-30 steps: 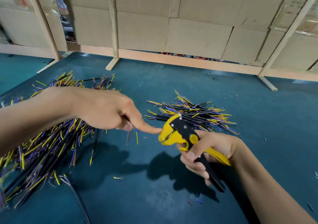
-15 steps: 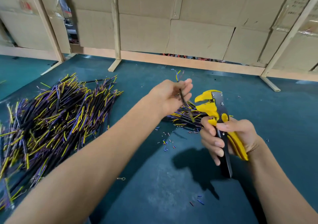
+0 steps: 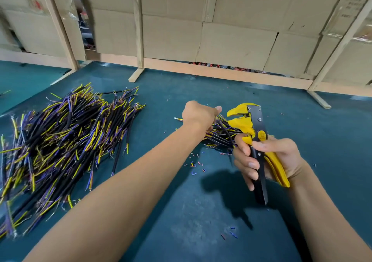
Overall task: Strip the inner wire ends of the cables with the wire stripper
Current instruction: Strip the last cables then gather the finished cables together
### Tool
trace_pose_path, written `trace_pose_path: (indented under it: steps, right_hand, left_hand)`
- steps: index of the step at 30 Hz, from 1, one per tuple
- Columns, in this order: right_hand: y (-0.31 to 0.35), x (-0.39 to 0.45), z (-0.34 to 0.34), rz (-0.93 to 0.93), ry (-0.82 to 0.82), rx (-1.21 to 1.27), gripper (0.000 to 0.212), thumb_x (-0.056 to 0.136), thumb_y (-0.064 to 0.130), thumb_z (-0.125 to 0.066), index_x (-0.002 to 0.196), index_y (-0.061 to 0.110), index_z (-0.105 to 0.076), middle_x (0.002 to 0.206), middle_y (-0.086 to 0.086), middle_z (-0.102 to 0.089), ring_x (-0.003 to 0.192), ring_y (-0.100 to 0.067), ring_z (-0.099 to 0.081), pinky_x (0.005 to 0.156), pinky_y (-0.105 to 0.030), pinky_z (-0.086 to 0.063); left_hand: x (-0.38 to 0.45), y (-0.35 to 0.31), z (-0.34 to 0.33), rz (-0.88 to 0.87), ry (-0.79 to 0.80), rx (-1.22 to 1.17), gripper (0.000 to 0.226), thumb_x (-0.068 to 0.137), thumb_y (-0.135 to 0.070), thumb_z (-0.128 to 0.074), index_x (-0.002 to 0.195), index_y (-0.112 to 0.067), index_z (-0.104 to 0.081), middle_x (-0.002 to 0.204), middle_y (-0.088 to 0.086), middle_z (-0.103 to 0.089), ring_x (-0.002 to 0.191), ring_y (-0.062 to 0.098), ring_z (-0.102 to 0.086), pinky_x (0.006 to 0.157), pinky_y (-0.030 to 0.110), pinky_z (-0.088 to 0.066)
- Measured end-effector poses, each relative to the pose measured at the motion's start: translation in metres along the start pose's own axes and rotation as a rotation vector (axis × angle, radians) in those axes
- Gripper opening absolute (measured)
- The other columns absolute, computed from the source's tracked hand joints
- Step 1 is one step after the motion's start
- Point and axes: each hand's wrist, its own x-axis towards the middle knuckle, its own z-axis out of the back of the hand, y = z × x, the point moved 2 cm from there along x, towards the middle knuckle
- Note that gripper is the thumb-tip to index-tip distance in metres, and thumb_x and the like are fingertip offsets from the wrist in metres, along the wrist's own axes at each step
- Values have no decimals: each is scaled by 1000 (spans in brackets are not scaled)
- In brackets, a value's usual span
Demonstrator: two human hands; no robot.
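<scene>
On the dark teal surface (image 3: 181,231), a big pile of cables (image 3: 60,145) with bare wire tips is lying to the left, looking done, while the left hand (image 3: 198,115) is reaching its curled grip into the small pile of cables (image 3: 220,133), seemingly still to strip, and the right hand (image 3: 267,157) is wrapping its grip around the yellow wire stripper (image 3: 253,138).

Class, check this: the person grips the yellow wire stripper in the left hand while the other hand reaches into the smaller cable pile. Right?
Not quite. The head view shows the wire stripper gripped in the right hand; the left hand reaches into the smaller cable pile.
</scene>
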Motion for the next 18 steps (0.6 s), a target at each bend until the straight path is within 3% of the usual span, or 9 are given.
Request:
trace_pose_path:
  steps: [3,5,8,10,12,15,18]
  right_hand:
    - [-2,2,-1,-15,-21,-18,20,94,17,-65,97,2,-52,77,-13,-55,67,-29,-60,66,-49,-59]
    - [-3,2,-1,-23,-71,-47,24,91,20,-69,96,2,-54,76,-13,-54,66,-29,-60,65,-49,-58]
    - [-5,6,-2,-32,-209,-101,34,82,28,-79,92,2,-60,74,-14,-52,64,-30,-58,63,-50,-56]
    - [-7,12,-5,-28,-297,-90,37,75,32,-85,89,4,-64,73,-14,-53,63,-30,-58,61,-50,-56]
    - [-9,20,-9,-28,-373,-80,35,73,32,-85,86,6,-67,74,-13,-55,64,-30,-60,61,-50,-56]
    - [-12,31,-16,-31,-489,-77,22,80,30,-74,84,8,-70,76,-12,-59,65,-29,-63,64,-49,-57]
    - [-14,38,-19,-26,-585,-48,20,81,30,-72,81,11,-72,77,-10,-61,67,-28,-65,65,-48,-58]
  left_hand:
    - [1,1,23,-135,-4,146,38,88,-37,-73,64,-10,-60,51,0,-61,31,15,-48,49,22,-45]
    - [-1,-2,49,-270,-76,444,44,89,-41,-65,58,-12,-56,48,-2,-56,46,22,-51,53,24,-40]
    - [1,-8,93,-358,-224,962,21,86,-33,-61,90,-12,-66,91,13,-66,85,35,-60,70,31,-42]
    - [9,-2,123,-256,-250,1237,32,85,-23,-59,114,-10,-62,119,16,-62,111,39,-59,81,37,-45]
    - [14,8,148,-116,-308,1424,47,89,-23,-58,133,-8,-53,134,18,-51,126,38,-48,93,41,-46]
    - [17,17,158,-106,-441,1466,52,92,-17,-59,138,0,-43,136,20,-44,127,37,-43,94,41,-47]
    - [20,17,157,-184,-379,1446,39,91,-4,-55,130,4,-50,128,25,-54,120,41,-54,84,42,-49]
